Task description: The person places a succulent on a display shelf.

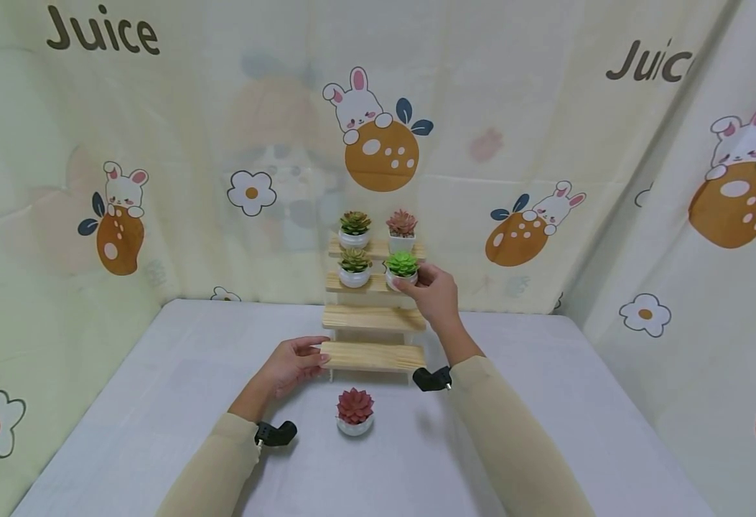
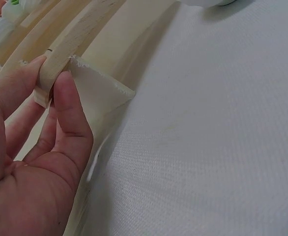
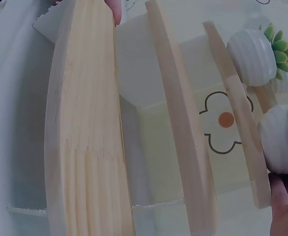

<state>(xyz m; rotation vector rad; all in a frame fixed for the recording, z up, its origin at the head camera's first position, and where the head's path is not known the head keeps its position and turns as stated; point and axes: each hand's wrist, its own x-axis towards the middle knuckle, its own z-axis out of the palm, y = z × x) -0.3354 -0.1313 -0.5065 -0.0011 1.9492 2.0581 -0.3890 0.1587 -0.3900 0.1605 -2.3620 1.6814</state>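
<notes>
A stepped wooden shelf (image 1: 374,355) with several tiers stands on the table. My left hand (image 1: 294,365) pinches the left end of its lowest board (image 2: 60,59) between thumb and fingers. With my right hand (image 1: 434,291) I grip a bright green succulent (image 1: 403,263) in a white pot (image 3: 281,140), at the right end of the second tier from the top. Left of it on that tier sits a yellowish-green succulent (image 1: 355,260). The top tier carries a dark green succulent (image 1: 355,222) and a pink succulent (image 1: 401,223) in a square white pot.
A red succulent (image 1: 355,406) in a round white pot stands on the white-covered table (image 1: 210,373), in front of the shelf and between my forearms. A printed curtain (image 1: 481,129) hangs right behind the shelf.
</notes>
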